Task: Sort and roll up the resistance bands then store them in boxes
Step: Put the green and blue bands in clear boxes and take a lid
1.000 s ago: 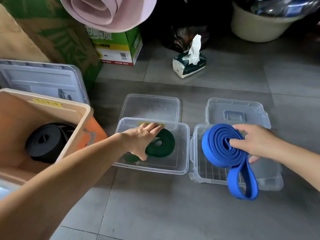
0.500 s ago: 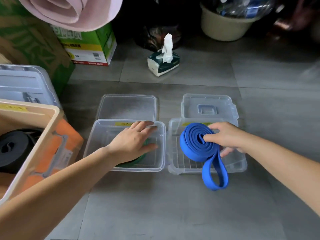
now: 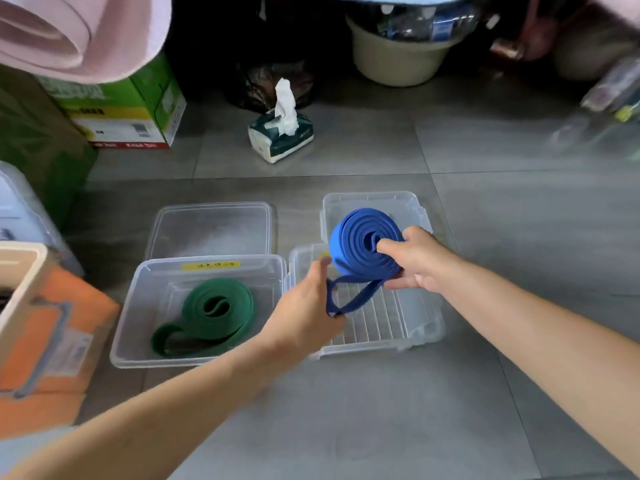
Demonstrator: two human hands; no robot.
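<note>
Held over the right box (image 3: 426, 323), the blue band (image 3: 360, 244) was pinched at its coil by the right hand (image 3: 420, 263) and at its loose tail loop by the left hand (image 3: 304, 308), both grips closed on it, so winding in that tail, then lowering the roll in, seemed next.

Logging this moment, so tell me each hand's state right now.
Left hand: closed, fingers pinching the loose loop of the blue band.
Right hand: closed, holding the rolled part of the blue band.
</note>
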